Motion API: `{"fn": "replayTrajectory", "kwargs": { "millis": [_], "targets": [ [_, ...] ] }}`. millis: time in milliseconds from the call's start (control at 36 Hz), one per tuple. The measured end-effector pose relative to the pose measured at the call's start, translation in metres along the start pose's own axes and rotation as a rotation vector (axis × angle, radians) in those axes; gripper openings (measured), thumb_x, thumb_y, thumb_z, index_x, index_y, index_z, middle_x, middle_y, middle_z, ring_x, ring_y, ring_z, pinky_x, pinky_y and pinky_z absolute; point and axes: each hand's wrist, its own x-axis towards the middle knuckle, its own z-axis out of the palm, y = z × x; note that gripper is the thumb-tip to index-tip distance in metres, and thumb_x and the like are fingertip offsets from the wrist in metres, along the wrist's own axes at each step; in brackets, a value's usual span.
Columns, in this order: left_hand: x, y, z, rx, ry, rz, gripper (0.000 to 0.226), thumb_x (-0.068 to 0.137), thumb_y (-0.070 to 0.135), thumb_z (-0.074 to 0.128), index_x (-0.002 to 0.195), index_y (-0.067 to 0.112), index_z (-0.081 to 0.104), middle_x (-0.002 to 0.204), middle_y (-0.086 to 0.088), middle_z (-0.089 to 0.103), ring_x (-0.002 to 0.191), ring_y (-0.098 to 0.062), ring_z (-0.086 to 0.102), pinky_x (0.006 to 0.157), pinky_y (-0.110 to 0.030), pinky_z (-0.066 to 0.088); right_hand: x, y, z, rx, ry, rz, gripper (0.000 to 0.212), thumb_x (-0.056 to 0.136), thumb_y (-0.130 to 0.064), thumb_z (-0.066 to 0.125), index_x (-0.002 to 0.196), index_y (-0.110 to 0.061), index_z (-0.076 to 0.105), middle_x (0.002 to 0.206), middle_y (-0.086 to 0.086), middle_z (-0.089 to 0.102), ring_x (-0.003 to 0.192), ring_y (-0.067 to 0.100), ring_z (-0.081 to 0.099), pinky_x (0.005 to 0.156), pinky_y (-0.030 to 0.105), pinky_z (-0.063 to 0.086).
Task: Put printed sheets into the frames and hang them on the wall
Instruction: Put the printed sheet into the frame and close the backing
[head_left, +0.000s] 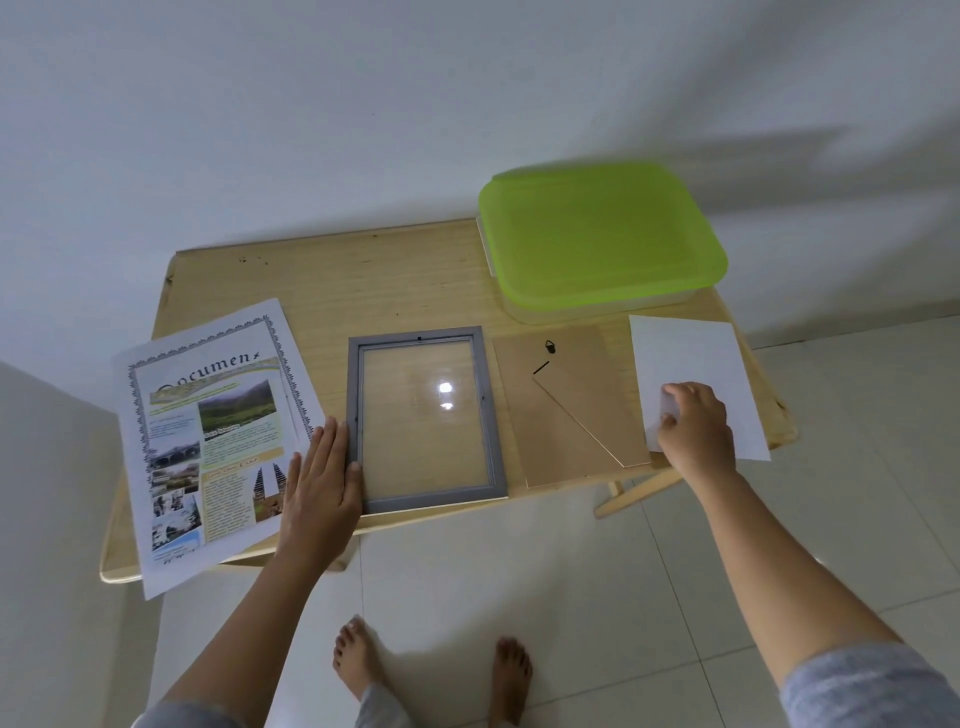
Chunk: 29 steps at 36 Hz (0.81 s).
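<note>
Printed sheets (208, 441), light and floppy, are lying just left of my flat left fingers (332, 441), which are resting against the gray frame (355, 395); its glass is looking fragile, so edges seem safest. My right fingers (675, 400) are pinching a white sheet (691, 353).

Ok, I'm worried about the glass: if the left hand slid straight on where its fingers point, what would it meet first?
Likely the frame's left rail: the left hand lies flat, fingers pointing away along that rail, thumb touching it. Past that only bare table shows, then the wall.
</note>
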Motion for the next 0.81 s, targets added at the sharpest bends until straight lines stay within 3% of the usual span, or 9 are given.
{"fn": "replayTrajectory", "kwargs": {
  "millis": [167, 306, 444, 639, 806],
  "targets": [
    [0.0, 0.003, -0.005, -0.014, -0.004, -0.004, 0.063, 0.09, 0.04, 0.019, 0.147, 0.016, 0.013, 0.156, 0.0, 0.011, 0.142, -0.008, 0.002, 0.117, -0.038, 0.002, 0.0, -0.004, -0.002, 0.014, 0.004, 0.004, 0.039, 0.088, -0.002, 0.046, 0.127, -0.007, 0.049, 0.136, 0.013, 0.043, 0.123, 0.033, 0.039, 0.094, 0.045, 0.04],
    [0.004, 0.01, -0.02, -0.048, -0.013, -0.024, 0.06, 0.091, 0.037, 0.034, 0.145, 0.014, 0.025, 0.153, -0.004, 0.023, 0.142, -0.019, 0.018, 0.115, -0.041, 0.014, -0.008, -0.033, -0.002, 0.052, 0.041, -0.013, 0.027, 0.081, 0.003, 0.042, 0.105, -0.002, 0.055, 0.126, 0.015, 0.048, 0.114, 0.035, 0.043, 0.074, 0.035, 0.036],
    [0.011, 0.007, -0.037, -0.111, -0.038, -0.026, 0.052, 0.092, 0.03, 0.05, 0.139, 0.015, 0.036, 0.151, -0.004, 0.027, 0.138, -0.023, 0.025, 0.109, -0.048, 0.028, -0.029, -0.101, 0.011, 0.155, 0.024, -0.165, 0.043, 0.085, -0.003, 0.044, 0.128, -0.007, 0.049, 0.132, 0.009, 0.047, 0.125, 0.026, 0.04, 0.098, 0.041, 0.04],
    [0.007, -0.025, -0.067, -0.148, 0.202, -0.057, 0.039, 0.089, 0.017, 0.055, 0.125, 0.007, 0.048, 0.133, -0.01, 0.047, 0.119, -0.028, 0.048, 0.092, -0.049, 0.047, -0.088, -0.225, 0.053, 0.285, -0.126, -0.485, 0.04, 0.088, -0.005, 0.045, 0.127, -0.011, 0.05, 0.122, 0.005, 0.056, 0.113, 0.02, 0.052, 0.091, 0.028, 0.044],
    [-0.019, -0.078, -0.083, -0.109, 0.282, -0.331, 0.05, 0.09, 0.022, 0.052, 0.137, 0.008, 0.038, 0.147, -0.008, 0.034, 0.136, -0.026, 0.031, 0.108, -0.048, 0.032, -0.135, -0.304, 0.096, 0.341, -0.337, -0.639, 0.041, 0.091, -0.007, 0.044, 0.131, -0.01, 0.046, 0.128, 0.008, 0.051, 0.12, 0.022, 0.048, 0.093, 0.025, 0.044]
  ]
}}
